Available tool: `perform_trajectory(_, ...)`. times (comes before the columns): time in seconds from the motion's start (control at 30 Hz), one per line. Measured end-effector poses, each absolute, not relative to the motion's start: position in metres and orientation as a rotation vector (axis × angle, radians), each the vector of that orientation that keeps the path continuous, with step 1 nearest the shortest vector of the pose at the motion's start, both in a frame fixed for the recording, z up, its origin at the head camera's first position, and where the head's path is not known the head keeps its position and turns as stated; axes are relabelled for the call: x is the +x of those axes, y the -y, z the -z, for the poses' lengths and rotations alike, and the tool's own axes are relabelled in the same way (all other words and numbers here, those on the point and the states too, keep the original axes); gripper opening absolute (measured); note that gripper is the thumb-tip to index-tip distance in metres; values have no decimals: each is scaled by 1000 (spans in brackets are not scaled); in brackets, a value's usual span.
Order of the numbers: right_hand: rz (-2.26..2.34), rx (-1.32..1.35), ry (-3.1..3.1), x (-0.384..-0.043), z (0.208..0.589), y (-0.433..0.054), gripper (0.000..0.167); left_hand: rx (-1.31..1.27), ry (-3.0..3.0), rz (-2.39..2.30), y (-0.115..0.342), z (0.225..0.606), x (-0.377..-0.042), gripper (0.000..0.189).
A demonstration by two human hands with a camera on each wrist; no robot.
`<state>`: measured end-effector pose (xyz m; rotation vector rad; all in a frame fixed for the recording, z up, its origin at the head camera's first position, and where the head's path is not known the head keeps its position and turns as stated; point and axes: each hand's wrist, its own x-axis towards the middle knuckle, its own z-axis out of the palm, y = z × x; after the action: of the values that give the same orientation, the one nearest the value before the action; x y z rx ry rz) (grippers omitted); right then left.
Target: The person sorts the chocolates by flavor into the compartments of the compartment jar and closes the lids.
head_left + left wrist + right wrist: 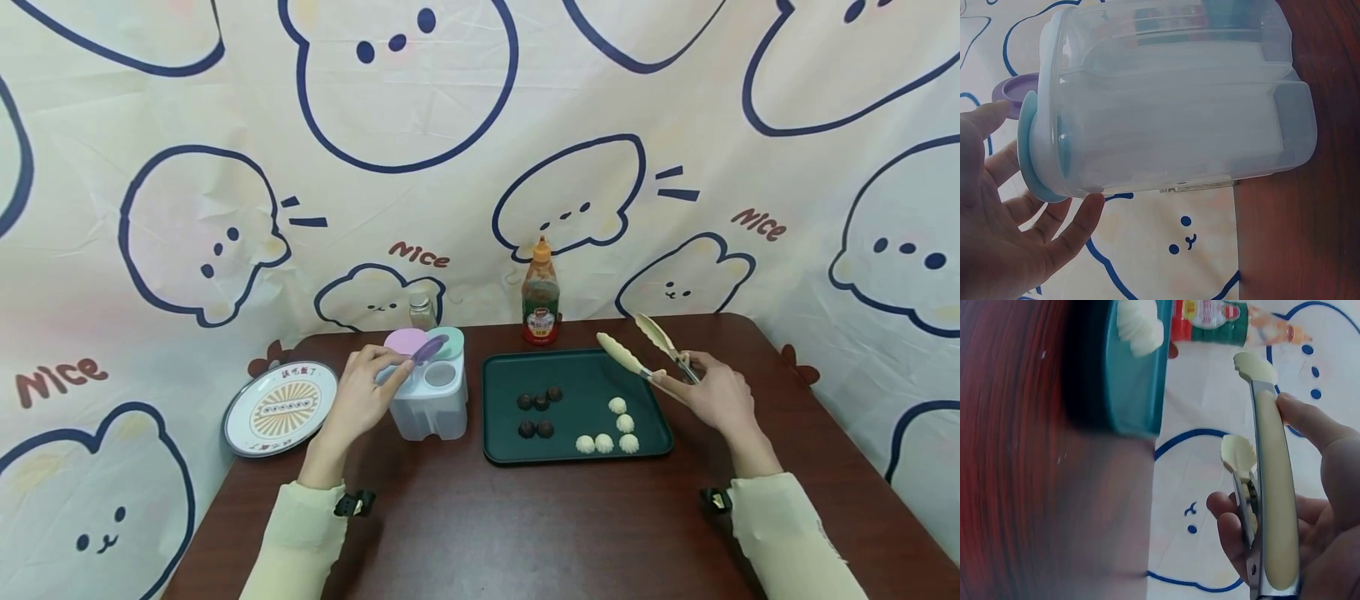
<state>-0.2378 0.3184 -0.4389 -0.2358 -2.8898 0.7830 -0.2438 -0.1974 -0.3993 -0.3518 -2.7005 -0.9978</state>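
Observation:
In the head view, my left hand (358, 402) pinches a purple lid (430, 348), tilted above a translucent box (431, 414) with round openings on top. One opening stands uncovered. A pink lid (406, 340) and a mint lid (448, 340) sit on the box; its light blue lid (1030, 153) shows beside my fingers in the left wrist view. My right hand (722, 398) holds tongs (1277, 494) with cream tips, their arms spread and nothing between them. Below lies a dark green tray (577, 371) carrying several dark brown balls (527, 428) and several white ridged pieces (603, 443).
A sauce bottle (541, 304) with an orange cap stands behind the tray. Behind the box is a small glass jar (422, 310). A patterned plate (318, 408) lies at the left of the brown table (480, 525). A printed cloth hangs behind.

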Motion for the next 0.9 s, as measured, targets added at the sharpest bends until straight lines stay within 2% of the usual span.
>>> perform_trajectory(0.37,-778,-60,2840,-237,440,-298,82,-354,2699,1002,198,400,-244,47)
perform_trajectory(0.9,-788,158,2902,-235,453,-282,72,-350,2708,999,198,400,-244,48)
